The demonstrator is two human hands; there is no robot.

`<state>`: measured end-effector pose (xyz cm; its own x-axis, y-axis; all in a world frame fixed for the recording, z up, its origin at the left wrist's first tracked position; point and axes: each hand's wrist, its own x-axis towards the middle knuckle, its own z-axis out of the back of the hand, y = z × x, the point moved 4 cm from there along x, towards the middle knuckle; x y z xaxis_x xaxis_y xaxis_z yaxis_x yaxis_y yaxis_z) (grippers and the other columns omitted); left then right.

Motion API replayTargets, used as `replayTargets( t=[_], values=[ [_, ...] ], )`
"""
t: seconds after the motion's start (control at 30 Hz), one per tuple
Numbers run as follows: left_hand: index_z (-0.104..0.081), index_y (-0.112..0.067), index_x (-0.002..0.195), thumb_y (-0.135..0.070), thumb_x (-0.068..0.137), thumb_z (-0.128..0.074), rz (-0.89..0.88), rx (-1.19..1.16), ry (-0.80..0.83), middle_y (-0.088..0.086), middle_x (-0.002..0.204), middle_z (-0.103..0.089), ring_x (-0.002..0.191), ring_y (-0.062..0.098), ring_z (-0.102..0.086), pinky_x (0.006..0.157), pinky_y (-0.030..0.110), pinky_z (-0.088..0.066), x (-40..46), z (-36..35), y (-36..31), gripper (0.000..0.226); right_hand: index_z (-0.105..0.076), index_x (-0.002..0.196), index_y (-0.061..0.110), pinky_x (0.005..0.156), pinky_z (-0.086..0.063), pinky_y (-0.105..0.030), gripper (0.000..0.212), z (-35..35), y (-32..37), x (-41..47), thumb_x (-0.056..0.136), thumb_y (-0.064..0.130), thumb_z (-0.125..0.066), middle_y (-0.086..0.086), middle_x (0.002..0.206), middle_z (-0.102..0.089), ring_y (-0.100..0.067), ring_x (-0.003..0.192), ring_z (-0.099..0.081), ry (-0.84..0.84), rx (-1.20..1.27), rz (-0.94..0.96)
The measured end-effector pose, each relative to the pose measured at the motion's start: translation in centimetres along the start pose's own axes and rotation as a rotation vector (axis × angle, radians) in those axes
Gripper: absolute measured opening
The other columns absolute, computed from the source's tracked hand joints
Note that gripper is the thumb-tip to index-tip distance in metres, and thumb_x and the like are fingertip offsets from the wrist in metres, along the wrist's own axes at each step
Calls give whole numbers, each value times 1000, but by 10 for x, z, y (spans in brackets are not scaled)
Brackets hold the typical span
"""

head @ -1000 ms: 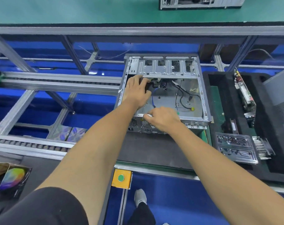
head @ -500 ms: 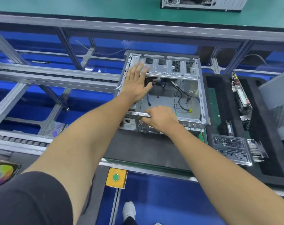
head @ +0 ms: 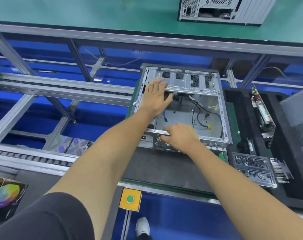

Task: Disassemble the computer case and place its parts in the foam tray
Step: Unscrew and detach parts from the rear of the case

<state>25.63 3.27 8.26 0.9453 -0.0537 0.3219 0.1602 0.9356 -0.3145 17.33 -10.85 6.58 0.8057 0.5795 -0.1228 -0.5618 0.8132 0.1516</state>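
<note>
The opened computer case (head: 183, 108) lies under both hands. The left hand (head: 156, 97) rests flat on its far drive bracket, fingers straight and holding nothing. The right hand (head: 180, 135) grips the case's near rail, fingers curled over it. The foam tray (head: 289, 179) sits just right of the right hand, parts in it

No legible text

Nothing readable anywhere: no brand or number on the open computer case (head: 182, 108), on the boards in the foam tray (head: 247, 97) at right, or on the yellow box with green button (head: 130, 199) near.
</note>
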Motion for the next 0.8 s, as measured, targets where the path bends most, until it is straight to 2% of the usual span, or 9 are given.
replayTargets(
  t=[0.1, 0.17, 0.27, 0.47, 0.8],
  values=[
    [-59, -15, 106, -38, 96, -49, -8, 90, -99, 7, 120, -51, 112, 30, -46, 102, 40, -35, -4, 8, -7, 27, -43, 66, 23, 48, -24, -32, 36, -2, 0, 2, 88, 51, -47, 4, 61, -50, -24, 64, -51, 11, -8, -7],
    [-58, -16, 102, -39, 92, -51, 32, 132, -68, 6, 111, -48, 103, 28, -45, 96, 40, -36, -14, 7, -1, 27, -40, 65, 24, 48, -22, -32, 37, -4, -1, 2, 88, 52, -46, 4, 60, -47, -25, 63, -49, 19, -13, -24],
    [-56, -18, 120, -49, 97, -45, 59, 177, 97, 8, 120, -48, 113, 29, -42, 103, 40, -31, -28, -2, 15, 40, -38, 64, 26, 48, -21, -31, 36, -6, -1, 3, 87, 53, -44, 4, 58, -43, -26, 64, -47, 22, -37, -34],
    [-52, -24, 139, -51, 104, -30, -44, 261, 235, 12, 141, -47, 137, 30, -35, 120, 44, -18, -21, -9, -9, 50, -41, 65, 26, 49, -23, -33, 35, -8, -2, 4, 85, 55, -44, 3, 58, -43, -27, 67, -48, 27, -37, -34],
    [-46, -25, 145, -49, 103, -28, -31, 292, 336, 16, 155, -33, 152, 31, -17, 126, 46, -3, -24, -5, -10, 52, -40, 65, 26, 48, -22, -33, 33, -9, -1, 3, 84, 53, -42, 3, 58, -45, -27, 66, -49, 29, -39, -35]
  ],
)
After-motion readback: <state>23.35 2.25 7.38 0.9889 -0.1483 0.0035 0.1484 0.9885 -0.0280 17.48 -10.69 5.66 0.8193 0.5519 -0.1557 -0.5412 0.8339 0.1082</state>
